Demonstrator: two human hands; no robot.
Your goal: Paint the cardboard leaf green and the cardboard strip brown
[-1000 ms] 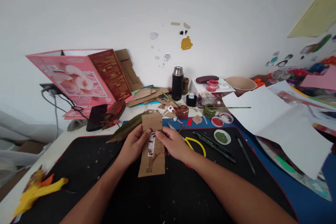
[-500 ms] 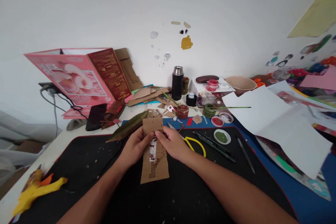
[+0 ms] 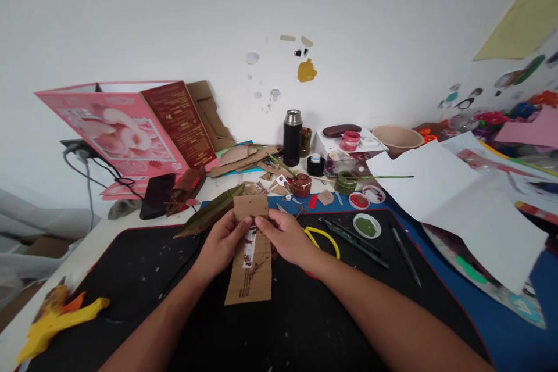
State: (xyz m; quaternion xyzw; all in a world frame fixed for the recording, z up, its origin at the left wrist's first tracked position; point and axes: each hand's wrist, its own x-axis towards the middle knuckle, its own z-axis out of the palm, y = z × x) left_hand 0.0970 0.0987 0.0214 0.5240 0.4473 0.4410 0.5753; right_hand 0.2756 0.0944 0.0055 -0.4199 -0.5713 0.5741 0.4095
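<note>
A strip of brown cardboard (image 3: 257, 285) with a crease across its upper part is pinched between both hands. On its face are a white printed label (image 3: 249, 249), dark reddish smears and small printed text. My left hand (image 3: 223, 244) grips the left edge, thumb on the front near the crease. Across from it, my right hand (image 3: 290, 238) holds the right edge, its thumb close to the left one. Fingers behind the strip are hidden. Yellow-handled scissors (image 3: 333, 243) lie beside my right hand, partly covered by it. Behind the left hand rests a long painted leaf-shaped piece (image 3: 211, 212).
A yellow glue gun (image 3: 61, 319) lies on the black mat (image 3: 126, 261) at left. Behind are a brown paint jar (image 3: 300, 186), a green paint jar (image 3: 346, 183), a black flask (image 3: 292, 138) and cardboard scraps. Pens (image 3: 355, 241) and a lid of green paint (image 3: 367, 225) are at right.
The lower end of the cardboard strip has swung slightly left, while both hands keep their pinch on it. The whole view has shifted a little.
</note>
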